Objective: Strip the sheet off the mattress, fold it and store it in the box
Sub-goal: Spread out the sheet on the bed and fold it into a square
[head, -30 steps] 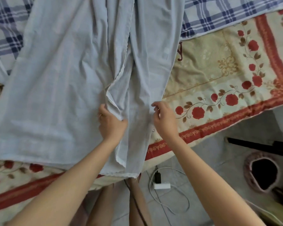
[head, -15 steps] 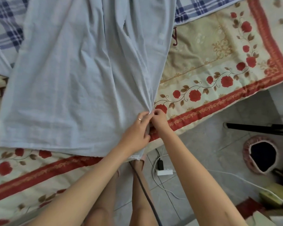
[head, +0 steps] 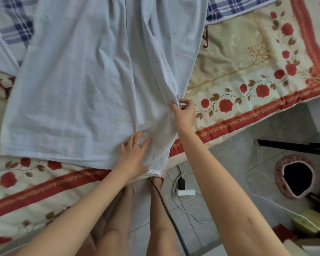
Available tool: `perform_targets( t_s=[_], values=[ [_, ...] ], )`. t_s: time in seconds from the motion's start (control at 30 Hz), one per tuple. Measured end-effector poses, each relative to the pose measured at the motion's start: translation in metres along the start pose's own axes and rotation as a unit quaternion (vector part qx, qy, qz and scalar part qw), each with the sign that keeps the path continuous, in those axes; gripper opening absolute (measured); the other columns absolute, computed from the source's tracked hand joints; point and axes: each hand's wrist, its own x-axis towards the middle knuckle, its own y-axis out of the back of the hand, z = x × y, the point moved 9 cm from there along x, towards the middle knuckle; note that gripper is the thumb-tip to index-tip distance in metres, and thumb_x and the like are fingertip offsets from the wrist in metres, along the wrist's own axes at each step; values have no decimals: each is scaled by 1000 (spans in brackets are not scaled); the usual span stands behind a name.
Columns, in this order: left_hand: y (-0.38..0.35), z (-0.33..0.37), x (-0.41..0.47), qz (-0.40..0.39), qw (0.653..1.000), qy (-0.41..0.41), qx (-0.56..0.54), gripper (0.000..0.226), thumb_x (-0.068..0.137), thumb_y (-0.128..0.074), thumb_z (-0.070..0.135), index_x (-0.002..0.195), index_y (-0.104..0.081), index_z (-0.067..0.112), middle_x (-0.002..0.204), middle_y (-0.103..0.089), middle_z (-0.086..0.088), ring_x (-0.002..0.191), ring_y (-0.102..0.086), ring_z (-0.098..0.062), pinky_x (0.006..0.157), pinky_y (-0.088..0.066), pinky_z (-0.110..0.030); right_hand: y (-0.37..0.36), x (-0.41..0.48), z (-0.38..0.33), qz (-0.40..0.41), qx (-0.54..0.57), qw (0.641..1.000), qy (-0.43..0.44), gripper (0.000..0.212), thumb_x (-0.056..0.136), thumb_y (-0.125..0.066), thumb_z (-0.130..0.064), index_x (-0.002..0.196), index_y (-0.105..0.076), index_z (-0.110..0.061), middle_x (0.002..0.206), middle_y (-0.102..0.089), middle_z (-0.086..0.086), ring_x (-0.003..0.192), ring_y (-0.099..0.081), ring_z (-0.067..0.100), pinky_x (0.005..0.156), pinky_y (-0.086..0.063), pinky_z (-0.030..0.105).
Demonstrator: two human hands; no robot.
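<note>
A pale blue sheet [head: 85, 80] lies folded lengthwise on the mattress, over a cream blanket with red roses [head: 248, 74]. My right hand [head: 184, 112] pinches the gathered right edge of the sheet, near its lower corner. Flat on the cloth just left of and below that, my left hand [head: 135, 154] presses the sheet with spread fingers, a ring on one finger. The sheet's lower right corner hangs a little over the mattress edge. No box is clearly in view.
A blue and white checked cloth [head: 15, 28] lies at the back of the bed. On the tiled floor to the right sit a white power strip [head: 186, 192] with cables, a round pink-rimmed basket [head: 296, 179] and a black bar [head: 292, 145].
My left hand let go of the sheet's edge, moved down and left, and now lies flat on the cloth. My right hand keeps its pinch on the gathered edge.
</note>
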Motion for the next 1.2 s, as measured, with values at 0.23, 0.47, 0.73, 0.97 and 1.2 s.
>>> perform_targets(
  t_s=[0.23, 0.47, 0.73, 0.97, 1.2],
  values=[
    [-4, -3, -11, 8, 997, -72, 18, 98, 44, -81, 43, 134, -49, 22, 141, -44, -12, 127, -32, -23, 80, -45, -47, -6, -8, -10, -87, -90, 984, 127, 13, 85, -59, -13, 75, -50, -16, 82, -51, -9, 70, -48, 3, 61, -37, 10],
    [5, -19, -17, 61, 989, -101, -93, 58, 57, -79, 18, 112, -63, 23, 125, -56, -5, 114, -43, -19, 79, -45, -39, -51, -9, -14, -300, 202, 926, -107, 24, 85, -55, -26, 103, -61, -11, 104, -61, 9, 98, -57, 22, 92, -46, 36],
    [10, -13, -20, 53, 979, -126, -151, 20, 73, -69, 4, 84, -57, 16, 82, -56, 3, 71, -58, -18, 48, -30, -18, -2, 29, -9, -82, 310, 937, -136, 41, 87, -65, -21, 125, -55, -8, 117, -64, 8, 103, -63, 24, 94, -51, 41],
    [-8, 3, -1, -108, 987, -101, -55, 11, 86, -50, 15, 80, -41, 20, 74, -42, 8, 75, -46, -16, 52, -23, -24, 22, 38, 20, 3, 78, 982, -172, 38, 94, -53, -21, 129, -47, -6, 125, -54, 9, 101, -48, 20, 89, -41, 33],
    [-4, -1, -4, -138, 979, -108, -101, 17, 89, -50, 24, 79, -37, 21, 70, -39, 9, 72, -44, -15, 55, -26, -27, 11, 49, -33, -57, 135, 987, -71, 12, 86, -65, -23, 94, -58, -16, 100, -66, 2, 95, -64, 22, 79, -54, 32]
  ],
)
